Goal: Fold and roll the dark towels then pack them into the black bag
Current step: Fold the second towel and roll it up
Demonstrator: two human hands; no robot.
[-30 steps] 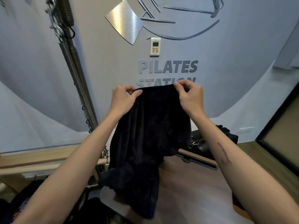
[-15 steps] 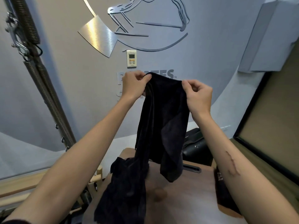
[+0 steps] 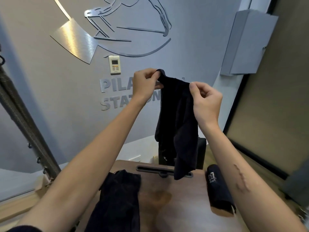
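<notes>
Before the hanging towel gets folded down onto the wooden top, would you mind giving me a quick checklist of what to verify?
1. Left hand pinches a top corner of the hanging dark towel: ok.
2. Right hand pinches the other top corner: ok.
3. Towel hangs flat and unbunched: not ok, it droops in folds.
4. Bare space on the brown wooden top to lay it: ok, between the heaped dark towel and the rolled dark towel.
5. Rolled towel stays rolled: ok.
6. Black bag open for packing: cannot tell.
</notes>
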